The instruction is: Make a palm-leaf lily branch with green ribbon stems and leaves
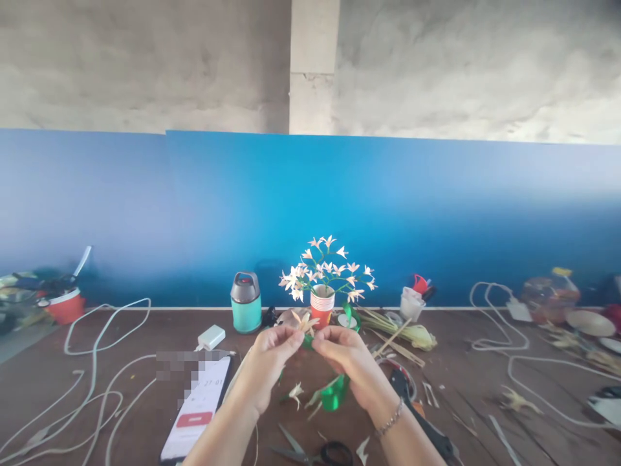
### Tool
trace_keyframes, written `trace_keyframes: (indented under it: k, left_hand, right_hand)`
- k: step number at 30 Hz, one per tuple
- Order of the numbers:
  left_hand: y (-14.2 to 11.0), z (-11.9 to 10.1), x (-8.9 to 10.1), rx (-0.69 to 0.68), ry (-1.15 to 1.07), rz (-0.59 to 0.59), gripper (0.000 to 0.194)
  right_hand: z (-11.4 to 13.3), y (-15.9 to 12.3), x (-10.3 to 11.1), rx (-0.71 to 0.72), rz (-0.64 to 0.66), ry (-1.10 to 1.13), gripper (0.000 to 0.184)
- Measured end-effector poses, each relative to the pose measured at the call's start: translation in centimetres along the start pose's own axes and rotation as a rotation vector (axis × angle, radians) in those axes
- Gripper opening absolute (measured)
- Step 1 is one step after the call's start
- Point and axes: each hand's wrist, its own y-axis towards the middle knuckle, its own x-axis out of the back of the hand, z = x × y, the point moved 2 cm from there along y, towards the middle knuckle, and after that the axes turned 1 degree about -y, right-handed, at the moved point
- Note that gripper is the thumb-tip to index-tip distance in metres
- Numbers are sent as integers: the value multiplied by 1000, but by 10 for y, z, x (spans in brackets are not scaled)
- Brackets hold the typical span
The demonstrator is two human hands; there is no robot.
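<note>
My left hand is closed in a pinch on a small pale flower with pointed petals. Close beside it, my right hand pinches at a strip of green tape just under the flower; its fingertips partly hide the grip. A shiny green ribbon hangs or lies below the right hand. Behind both hands, a red and white paper cup holds a spray of similar flowers on green stems. On the table below lie a loose flower and scissors.
At the left are a phone, a white charger and looping cables. A teal flask stands near the blue panel. Dried husks, a black-handled tool and a white cup are on the right.
</note>
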Motion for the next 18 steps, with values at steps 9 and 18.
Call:
trace_keyframes:
  k: [9,18]
  left_hand:
    - [7,7,4,-32,74,-36,25]
    - [4,5,0,-110,156,-116,29]
  right_hand:
    - [-9,10,3,-7,-34,-13,20]
    - [-10,12,1,94,-52,-110,24]
